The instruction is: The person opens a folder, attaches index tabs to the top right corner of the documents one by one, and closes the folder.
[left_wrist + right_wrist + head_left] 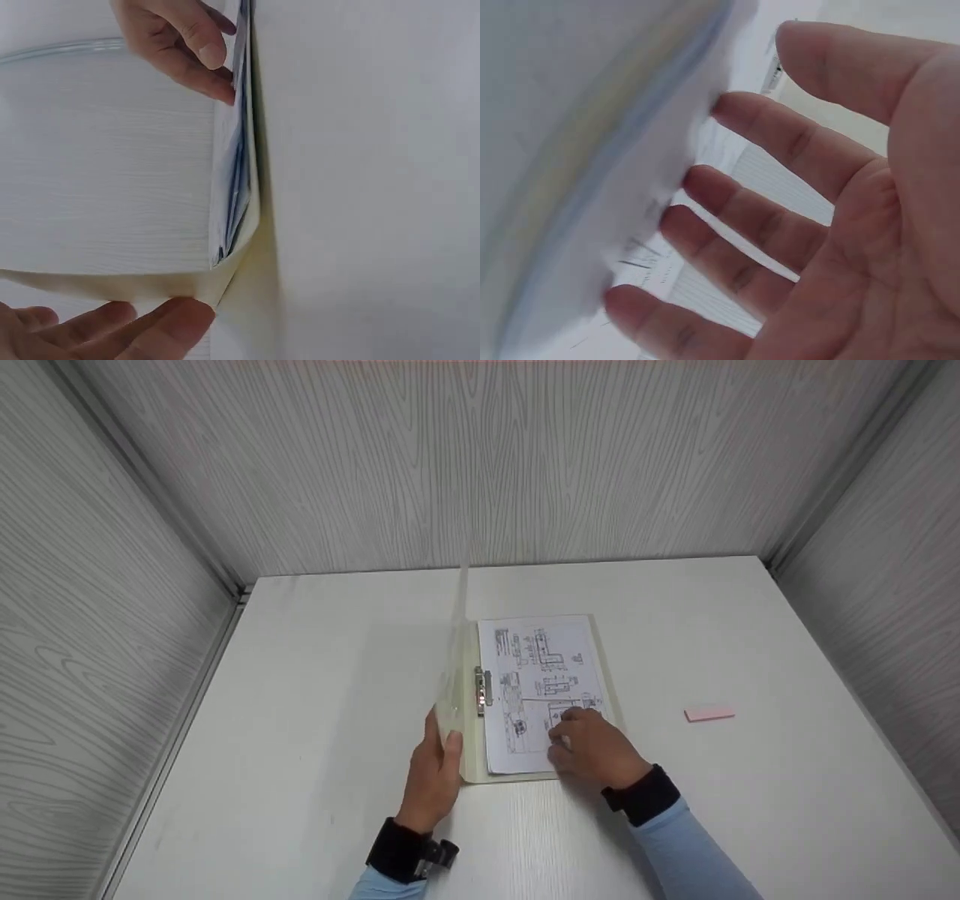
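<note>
In the head view a cream-coloured folder (474, 763) lies on the table, its cover (454, 660) standing up almost edge-on. Several sheets of paper (517, 757) printed with technical drawings lie on its right half, beside a metal clip (480, 691). My left hand (435, 772) grips the lower part of the raised cover, thumb on the side facing the papers. The fingertips of my right hand (596, 746) rest on the lower right of the top sheet. In the right wrist view those fingers (769, 139) are spread and slightly bent, with the paper at their tips.
To the right of the folder a small pink-and-white block (709, 713) lies on the white table (315, 660). Grey wood-grain panels (375, 472) enclose the table at the back and on both sides.
</note>
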Demonstrator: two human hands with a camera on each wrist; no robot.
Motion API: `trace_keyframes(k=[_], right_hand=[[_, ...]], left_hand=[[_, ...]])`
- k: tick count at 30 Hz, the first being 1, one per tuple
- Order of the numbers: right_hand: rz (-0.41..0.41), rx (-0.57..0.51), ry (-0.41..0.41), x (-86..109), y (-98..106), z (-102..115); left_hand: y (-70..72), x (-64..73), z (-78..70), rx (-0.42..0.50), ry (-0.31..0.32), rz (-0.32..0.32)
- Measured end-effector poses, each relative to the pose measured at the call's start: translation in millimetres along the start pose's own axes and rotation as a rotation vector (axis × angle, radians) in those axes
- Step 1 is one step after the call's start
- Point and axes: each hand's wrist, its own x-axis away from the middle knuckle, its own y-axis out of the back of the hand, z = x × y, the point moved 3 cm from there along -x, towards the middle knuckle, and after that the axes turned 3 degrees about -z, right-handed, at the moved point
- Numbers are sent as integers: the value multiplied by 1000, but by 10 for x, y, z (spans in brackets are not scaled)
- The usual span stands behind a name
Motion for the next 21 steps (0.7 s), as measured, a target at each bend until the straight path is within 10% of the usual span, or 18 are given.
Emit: trace_keyframes(k=[8,15,19,21], right_hand=[[23,-44,-26,44,41,20],[64,13,-17,53,19,64],[60,41,-5,47,3,87],[59,48,-6,47,-7,92]], left_hand=[[362,132,-28,152,1,-154],[762,103,-176,102,-98,-618],[920,103,-181,-217,-222,-900],[934,108,-159,-470,-233,-939]])
